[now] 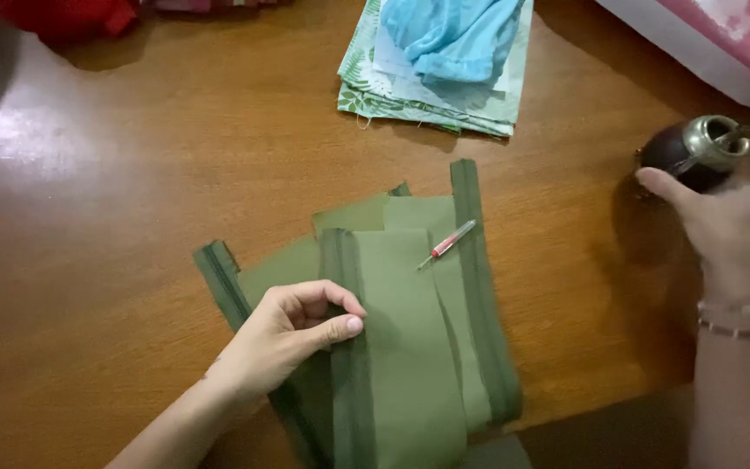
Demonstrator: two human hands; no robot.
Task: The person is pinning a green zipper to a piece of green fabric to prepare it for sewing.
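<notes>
A polished brown wooden bench (115, 217) carries everything in view. At its far edge a folded stack of leaf-printed green and pale blue cloth (444, 61) is laid, and a white box with a pink lid (722, 39) is seen at the far right corner.

Near the middle of the bench, toward the near edge, several flat olive-green fabric panels with darker green bands along their edges (410, 347) are spread, partly overlapped, their near ends hanging over the bench edge. These panels are judged light, limp and easily creased; they would be shifted best by a flat palm or pinched at a banded edge, where the doubled layers give some stiffness.

The left hand (292, 334) is rested on the panels, its fingers curled and the thumb pressed against a dark band, so the cloth is pinned rather than gripped.

The right hand (731, 213) is wrapped, fingers spread, around a small dark rounded gourd-like cup with a metal rim (696, 152) at the right edge. That cup is judged rigid, smooth and liable to tip.

A slim seam ripper with a red handle (447, 244) is left lying on the panels, touched by neither hand.
</notes>
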